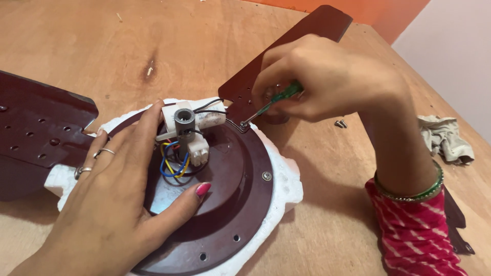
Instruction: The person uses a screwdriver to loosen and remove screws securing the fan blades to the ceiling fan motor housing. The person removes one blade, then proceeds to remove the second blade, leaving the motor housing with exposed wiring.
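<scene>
Ceiling fan motor [225,204] sits face up on a white foam cradle [286,179], on a wooden table [179,46]. Left hand [117,204] lies flat on the motor housing, fingers spread, thumb across the centre plate, bracing it; it grips nothing. Right hand [322,76] has its fingers closed around a green-handled screwdriver [271,105], tip seated on a screw [242,123] at the root of the blade [286,56] where it overlaps the motor rim. That blade runs up and to the right toward the table's far edge. A second blade [36,128] lies at left, its root by the motor rim under the left hand's fingers; can't tell whether it's fastened. Centre of the motor: grey shaft stub [184,121], white capacitor [210,118], white terminal block [197,152], and a loop of blue, yellow and black wires [171,166]. One screw head [266,176] shows on the rim to the right, and empty holes [220,248] show along the near rim. Two loose screws [340,123] lie on the table right of the hand, a crumpled rag [445,138] beyond them. Status, judging from this: one blade root is under the driver, with at least one fastener in place; whether it's going in or out can't be read from a still. Open holes and loose screws suggest the blade fastening is partway, not complete.
</scene>
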